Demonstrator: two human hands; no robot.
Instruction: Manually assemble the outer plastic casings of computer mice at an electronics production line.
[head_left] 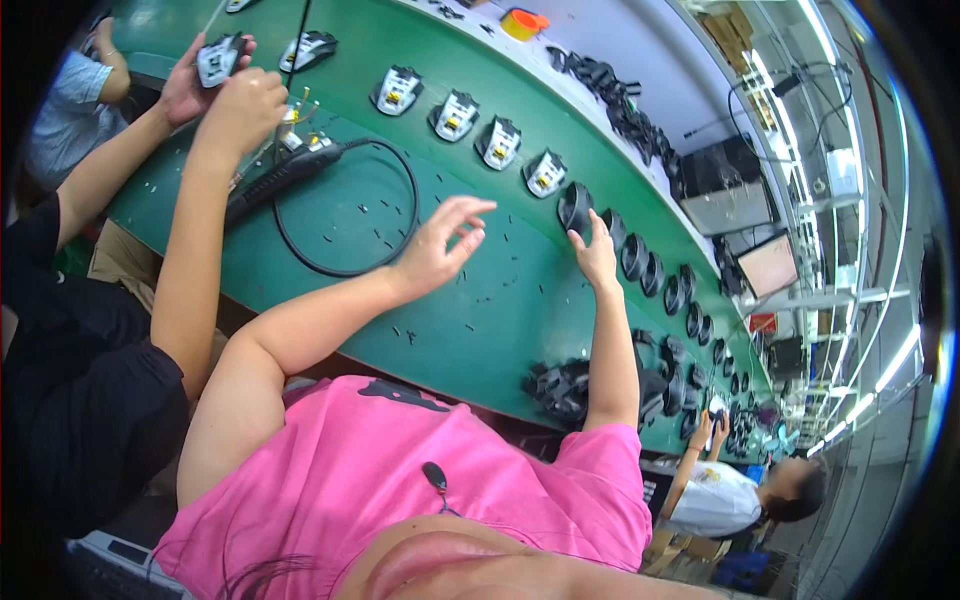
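My right hand [597, 258] is at the near edge of a curved black plastic shell [574, 207] on the green bench, its thumb and fingers around the shell's near side. My left hand [445, 243] hovers over the middle of the bench, fingers stretched and apart, holding nothing. Left of that shell stand several black-and-white housings [546, 173] shaped like computer mice, with small yellow parts. More black shells [635, 257] continue the row to the right. Small black pieces [508, 238] lie scattered on the bench between my hands.
At my left, a co-worker's hands [238, 108] hold a similar housing [219, 60]. A black electric screwdriver [285, 178] hangs there, its cable [415, 215] looping over the bench. Black parts [560, 390] are heaped near my right forearm. An orange-yellow cup [522, 24] stands on the shelf. Another person [715, 495] works far right.
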